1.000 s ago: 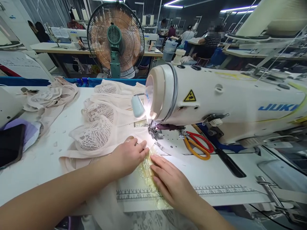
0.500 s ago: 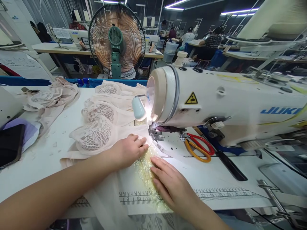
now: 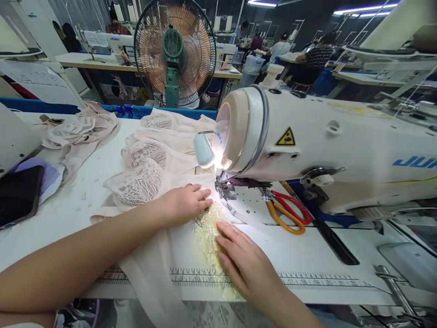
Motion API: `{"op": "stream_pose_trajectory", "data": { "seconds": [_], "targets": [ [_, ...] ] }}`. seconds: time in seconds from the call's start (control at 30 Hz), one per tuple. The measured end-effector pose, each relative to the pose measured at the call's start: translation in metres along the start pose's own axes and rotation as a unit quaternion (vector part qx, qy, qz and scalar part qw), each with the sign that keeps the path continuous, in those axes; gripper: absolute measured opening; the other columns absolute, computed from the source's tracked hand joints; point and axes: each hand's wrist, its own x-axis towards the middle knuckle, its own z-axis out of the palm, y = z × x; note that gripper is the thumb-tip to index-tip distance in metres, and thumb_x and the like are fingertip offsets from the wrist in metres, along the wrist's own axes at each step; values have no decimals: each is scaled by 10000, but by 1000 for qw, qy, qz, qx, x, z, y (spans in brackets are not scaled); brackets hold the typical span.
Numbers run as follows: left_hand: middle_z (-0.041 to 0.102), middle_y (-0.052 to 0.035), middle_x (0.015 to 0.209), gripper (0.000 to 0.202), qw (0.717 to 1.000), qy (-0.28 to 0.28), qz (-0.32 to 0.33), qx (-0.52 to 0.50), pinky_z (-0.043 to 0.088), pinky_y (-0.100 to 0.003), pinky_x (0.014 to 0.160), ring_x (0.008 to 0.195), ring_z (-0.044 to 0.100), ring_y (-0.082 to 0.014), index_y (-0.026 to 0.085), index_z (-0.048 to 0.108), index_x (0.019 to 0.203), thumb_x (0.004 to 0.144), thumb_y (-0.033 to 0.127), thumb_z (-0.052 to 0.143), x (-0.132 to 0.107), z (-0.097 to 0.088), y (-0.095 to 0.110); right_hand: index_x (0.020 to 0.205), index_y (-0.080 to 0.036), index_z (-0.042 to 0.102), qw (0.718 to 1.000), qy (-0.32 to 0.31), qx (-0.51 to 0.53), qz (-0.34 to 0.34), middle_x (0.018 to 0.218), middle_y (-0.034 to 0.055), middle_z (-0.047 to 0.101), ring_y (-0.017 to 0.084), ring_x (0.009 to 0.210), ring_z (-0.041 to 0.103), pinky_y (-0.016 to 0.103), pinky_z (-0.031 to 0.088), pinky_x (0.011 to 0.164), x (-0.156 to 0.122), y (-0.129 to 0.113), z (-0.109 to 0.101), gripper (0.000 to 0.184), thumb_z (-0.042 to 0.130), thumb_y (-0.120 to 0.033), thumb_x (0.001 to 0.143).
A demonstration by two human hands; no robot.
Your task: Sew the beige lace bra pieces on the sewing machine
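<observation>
At mid-frame, the left hand (image 3: pixel 187 205) has edged nearer the sewing machine (image 3: pixel 307 127), seemingly steadying the beige fabric (image 3: pixel 204 181) there for stitching, its grip hidden from me, while the right hand (image 3: pixel 246 259) lies loosely open along the yellow strip (image 3: pixel 206 241).

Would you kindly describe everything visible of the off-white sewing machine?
The off-white sewing machine, painted-looking, extends across the right side, right end cropped. It bears blue lettering and a yellow triangular warning label. A grey band circles its rounded head; light glows above the presser foot. The left hand is close, apparently not touching.
</observation>
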Motion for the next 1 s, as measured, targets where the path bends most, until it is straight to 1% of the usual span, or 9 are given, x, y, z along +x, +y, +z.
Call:
{"op": "stream_pose_trajectory", "data": {
  "seconds": [0.23, 0.37, 0.47, 0.57, 0.63, 0.73, 0.8, 0.9, 1.0],
  "targets": [
    [493, -61, 1355, 328, 999, -11, -22, -24, 421, -303, 923, 1200, 479, -244, 198, 535, 1248, 930, 231, 463, 7, 1, -14, 1130, -148, 546, 999, -15, -30, -5, 1289, 142, 550, 255, 1213, 494, 440, 475, 977, -1, 1, 4, 263, 445, -157, 887],
    [494, -40, 1357, 289, 998, -16, -54, -31, 419, -297, 906, 1221, 462, -227, 225, 582, 1187, 941, 254, 433, 11, -5, -23, 1091, -155, 549, 998, 13, -49, -28, 1231, 153, 587, 257, 1143, 552, 419, 520, 916, 0, -1, 2, 227, 446, -163, 888],
    [512, -57, 1339, 265, 997, -17, -69, -23, 421, -295, 903, 1227, 458, -218, 201, 618, 1127, 934, 227, 438, 13, -6, -29, 1085, -178, 546, 997, 35, -44, -43, 1205, 146, 595, 260, 1111, 568, 423, 534, 883, -1, -5, -1, 235, 443, -142, 878],
    [544, -96, 1299, 250, 998, -7, -60, -4, 414, -298, 926, 1221, 467, -216, 152, 635, 1087, 912, 163, 457, 8, 0, -33, 1121, -208, 533, 998, 25, -12, -48, 1179, 129, 595, 262, 1092, 564, 430, 523, 878, -6, -15, 5, 299, 488, -110, 842],
    [544, -118, 1292, 254, 999, 15, -48, 13, 392, -334, 967, 1228, 460, -233, 128, 630, 1086, 910, 141, 447, 1, 9, -33, 1126, -199, 537, 997, -7, 13, -72, 1118, 127, 604, 256, 1023, 584, 400, 533, 836, -8, -26, 17, 323, 547, -131, 810],
    [509, -133, 1326, 284, 996, 63, -55, 24, 362, -405, 994, 1247, 435, -259, 133, 581, 1157, 920, 151, 425, -20, 24, -29, 1167, -154, 525, 990, -58, 33, -124, 1035, 134, 608, 257, 892, 599, 376, 544, 718, -6, -48, 43, 441, 625, -303, 764],
    [454, -121, 1380, 340, 994, 75, -80, 17, 346, -418, 1002, 1272, 406, -251, 173, 508, 1250, 919, 170, 429, -42, 32, -25, 1202, -145, 504, 990, -62, 22, -127, 989, 125, 612, 259, 831, 588, 385, 535, 669, 0, -62, 56, 535, 642, -365, 734],
    [361, -107, 1449, 445, 987, 71, -145, 9, 301, -433, 1032, 1307, 358, -242, 233, 386, 1355, 914, 191, 431, -86, 37, -20, 1192, -148, 498, 993, -56, -2, -103, 953, 102, 608, 237, 799, 568, 353, 519, 663, 9, -72, 59, 485, 623, -201, 726],
    [404, -132, 1412, 474, 970, 64, -235, 26, 273, -463, 1043, 1287, 378, -266, 216, 382, 1363, 894, 184, 440, -135, 33, -18, 1146, -134, 512, 992, -61, -9, -107, 945, 93, 598, 207, 792, 555, 294, 506, 668, 12, -73, 45, 434, 551, -63, 720]
  ]
}}
